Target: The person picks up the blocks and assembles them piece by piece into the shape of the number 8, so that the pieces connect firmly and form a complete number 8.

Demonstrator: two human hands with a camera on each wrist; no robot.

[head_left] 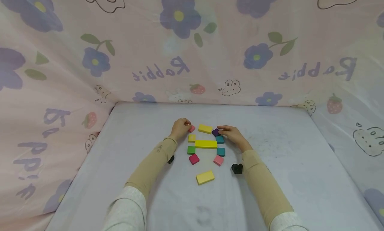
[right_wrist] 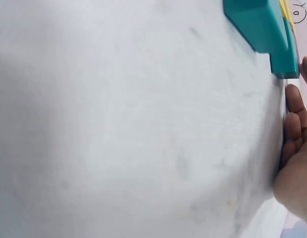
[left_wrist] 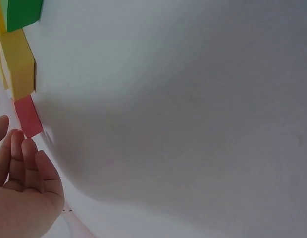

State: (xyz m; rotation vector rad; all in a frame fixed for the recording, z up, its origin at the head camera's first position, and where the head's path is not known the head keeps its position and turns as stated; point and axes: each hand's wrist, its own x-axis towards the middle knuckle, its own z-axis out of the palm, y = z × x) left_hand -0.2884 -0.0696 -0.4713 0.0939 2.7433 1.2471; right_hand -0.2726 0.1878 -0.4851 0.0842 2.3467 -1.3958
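My left hand (head_left: pixel 180 128) is at the far left of a block arrangement, its fingertips at a small pink block (head_left: pixel 192 128). In the left wrist view, the fingers of the left hand (left_wrist: pixel 29 188) are bent beside that pink block (left_wrist: pixel 28 116), thumb nearby. Across from it, my right hand (head_left: pixel 234 135) holds a dark purple block (head_left: pixel 215 132) at its fingertips. The right wrist view shows the right hand (right_wrist: pixel 297 144) with thumb and fingers near a teal block (right_wrist: pixel 284 62); the purple block is hidden there. A yellow block (head_left: pixel 205 129) lies between both hands.
A long yellow block (head_left: pixel 205 144) lies mid-arrangement, flanked by a small yellow block (head_left: pixel 191 138), a green block (head_left: pixel 191 150) and teal blocks (head_left: pixel 220 152). Nearer are a red block (head_left: pixel 194 159), another pink block (head_left: pixel 218 160), a yellow block (head_left: pixel 205 177) and black pieces (head_left: pixel 237 168).
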